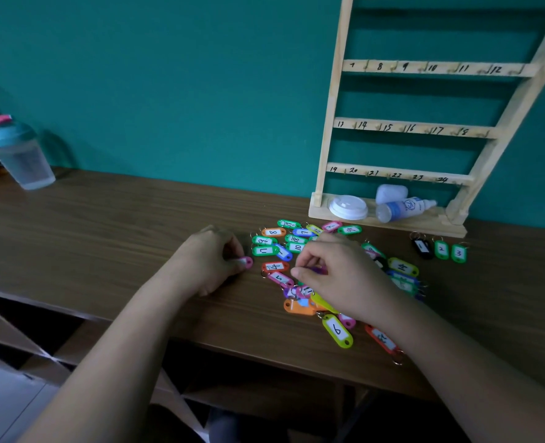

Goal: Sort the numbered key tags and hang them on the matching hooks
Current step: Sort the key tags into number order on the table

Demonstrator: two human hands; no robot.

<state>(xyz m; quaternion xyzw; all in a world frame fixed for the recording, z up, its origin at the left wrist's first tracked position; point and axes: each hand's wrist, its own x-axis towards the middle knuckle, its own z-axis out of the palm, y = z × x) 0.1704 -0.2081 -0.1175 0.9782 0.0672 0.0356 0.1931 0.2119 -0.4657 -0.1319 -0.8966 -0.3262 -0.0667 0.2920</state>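
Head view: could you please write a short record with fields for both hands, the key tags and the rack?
left hand: pinches a pink tag low over the table
right hand: over the pile, fingers curled on a purple tag
set aside: black 1, green 2, green 3, in a row right of the pile
rack: wooden, hooks 7 to 24 in view, no tag hanging
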